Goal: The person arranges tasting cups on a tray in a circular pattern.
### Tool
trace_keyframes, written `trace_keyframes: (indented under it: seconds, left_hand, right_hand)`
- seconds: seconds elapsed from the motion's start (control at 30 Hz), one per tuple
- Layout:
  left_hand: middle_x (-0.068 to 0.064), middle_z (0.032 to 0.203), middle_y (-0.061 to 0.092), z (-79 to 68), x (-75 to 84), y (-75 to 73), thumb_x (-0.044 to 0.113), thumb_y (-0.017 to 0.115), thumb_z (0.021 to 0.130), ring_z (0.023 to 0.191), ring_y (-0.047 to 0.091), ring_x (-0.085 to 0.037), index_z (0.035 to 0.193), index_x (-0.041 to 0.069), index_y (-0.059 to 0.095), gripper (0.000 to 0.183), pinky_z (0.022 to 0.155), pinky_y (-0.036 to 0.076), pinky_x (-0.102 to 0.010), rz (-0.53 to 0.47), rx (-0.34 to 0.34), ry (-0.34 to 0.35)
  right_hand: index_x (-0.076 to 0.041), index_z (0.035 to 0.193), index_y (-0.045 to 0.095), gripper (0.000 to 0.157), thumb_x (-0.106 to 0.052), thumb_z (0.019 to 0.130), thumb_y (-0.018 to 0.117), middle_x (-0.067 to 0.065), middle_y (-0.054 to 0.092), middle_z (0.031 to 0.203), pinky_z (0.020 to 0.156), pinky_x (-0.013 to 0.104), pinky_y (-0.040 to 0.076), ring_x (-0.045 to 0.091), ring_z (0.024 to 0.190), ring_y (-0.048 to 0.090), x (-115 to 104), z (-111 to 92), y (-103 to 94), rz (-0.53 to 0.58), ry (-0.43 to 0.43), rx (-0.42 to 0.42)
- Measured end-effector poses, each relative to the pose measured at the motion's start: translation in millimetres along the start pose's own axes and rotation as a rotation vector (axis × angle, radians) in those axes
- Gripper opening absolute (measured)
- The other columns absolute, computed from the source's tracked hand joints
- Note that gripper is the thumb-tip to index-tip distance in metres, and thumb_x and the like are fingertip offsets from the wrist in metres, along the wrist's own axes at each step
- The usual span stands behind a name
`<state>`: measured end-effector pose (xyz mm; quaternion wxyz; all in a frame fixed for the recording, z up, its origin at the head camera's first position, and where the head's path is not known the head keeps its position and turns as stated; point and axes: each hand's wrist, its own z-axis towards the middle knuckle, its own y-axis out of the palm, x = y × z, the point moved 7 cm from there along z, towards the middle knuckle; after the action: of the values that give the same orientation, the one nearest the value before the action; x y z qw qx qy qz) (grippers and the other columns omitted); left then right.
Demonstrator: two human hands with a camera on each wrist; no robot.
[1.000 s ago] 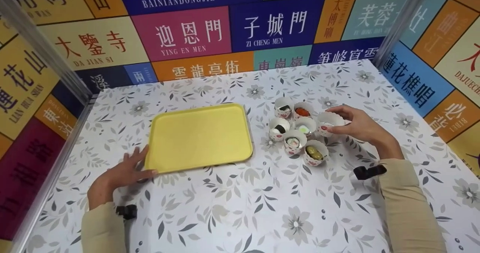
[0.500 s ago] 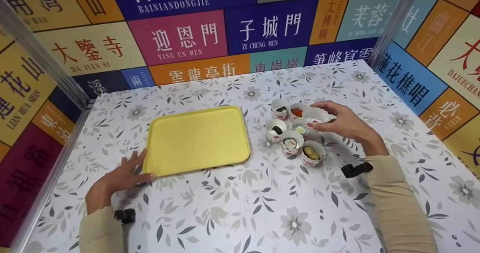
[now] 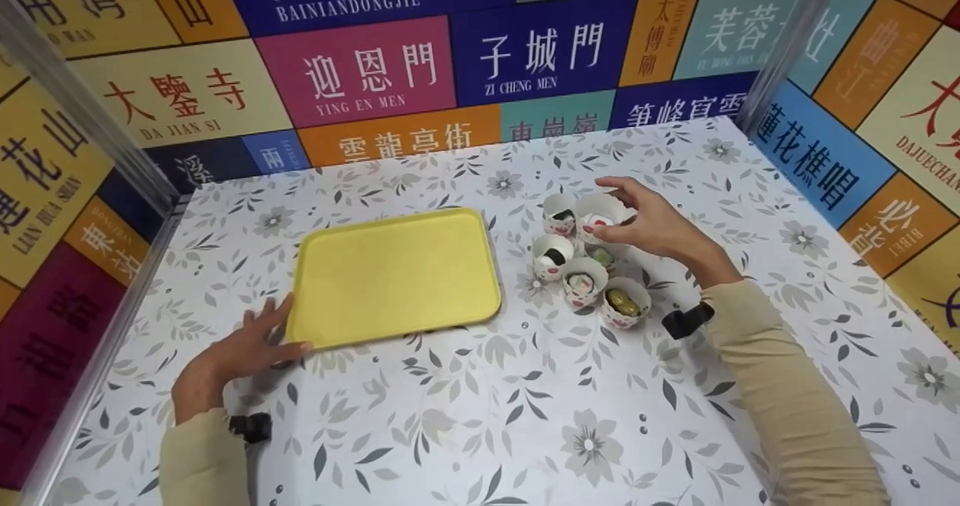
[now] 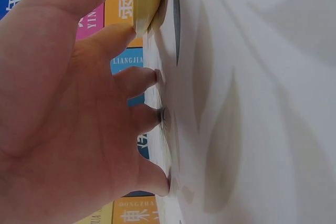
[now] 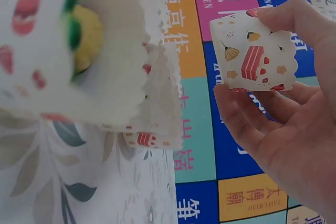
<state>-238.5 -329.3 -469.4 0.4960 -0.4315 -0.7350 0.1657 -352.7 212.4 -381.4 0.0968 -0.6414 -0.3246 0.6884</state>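
seen from a head camera over a floral tablecloth (image 3: pixel 525 408) walled in by colourful chinese street-sign panels (image 3: pixel 360 71); left hand (image 3: pixel 240 352) lying flat and relaxed on the cloth, fingertips pressed to the near left corner of an empty yellow tray (image 3: pixel 397 273), gripping nothing; right hand (image 3: pixel 652 225) raised above a cluster of paper cups (image 3: pixel 585 266), pinching one printed paper cup (image 3: pixel 600 217) between thumb and fingers, lifted clear of the table; shown close in the right wrist view as a white cup (image 5: pixel 254 56) with a cake-slice print, held at the fingertips beside the blurred rim of a neighbouring cup (image 5: pixel 94 51); remaining cups standing just right of the tray, several with toy food inside, one near cup showing a yellowish piece (image 3: pixel 624 303); judged as mid-carry, one cup picked from the group and not yet set down; next move likely calls for a leftward swing over the tray, kept level, then a gentle release onto the yellow surface while steadied by the left.
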Motion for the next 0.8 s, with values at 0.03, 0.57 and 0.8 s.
trace_keyframes:
  seconds: [0.03, 0.57, 0.8]
  left_hand:
    - [-0.019, 0.165, -0.021, -0.5, -0.2, -0.3, 0.057, 0.068, 0.089, 0.145, -0.029, -0.052, 0.161, 0.027, -0.005, 0.107, 0.108, -0.008, -0.082, -0.004, -0.001, -0.003]
    - [-0.018, 0.165, -0.022, -1.5, -0.6, -0.7, 0.062, 0.068, 0.085, 0.145, -0.03, -0.051, 0.161, 0.03, -0.004, 0.109, 0.108, -0.011, -0.081, -0.01, -0.01, -0.031]
    - [-0.019, 0.165, -0.021, -0.1, -0.3, -0.1, 0.061, 0.068, 0.086, 0.146, -0.029, -0.051, 0.161, 0.028, -0.004, 0.11, 0.109, -0.01, -0.08, 0.002, -0.005, -0.026]
  right_hand:
    - [-0.021, 0.154, 0.037, 0.075, -0.028, 0.089, 0.075, 0.015, 0.027, 0.165, 0.11, 0.055, 0.043, 0.039, 0.149, 0.033, -3.4, 2.8, 1.9, 0.001, -0.001, -0.006]
    - [-0.013, 0.144, 0.04, 0.066, -0.025, 0.088, 0.074, 0.016, 0.034, 0.161, 0.089, 0.042, 0.055, 0.026, 0.107, 0.062, -47.4, 42.1, 44.2, -0.052, 0.002, -0.118]
    - [-0.016, 0.144, 0.041, 0.069, -0.031, 0.087, 0.078, 0.013, 0.032, 0.163, 0.093, 0.039, 0.054, 0.029, 0.117, 0.059, -60.2, 59.9, 66.9, -0.008, 0.025, -0.138]
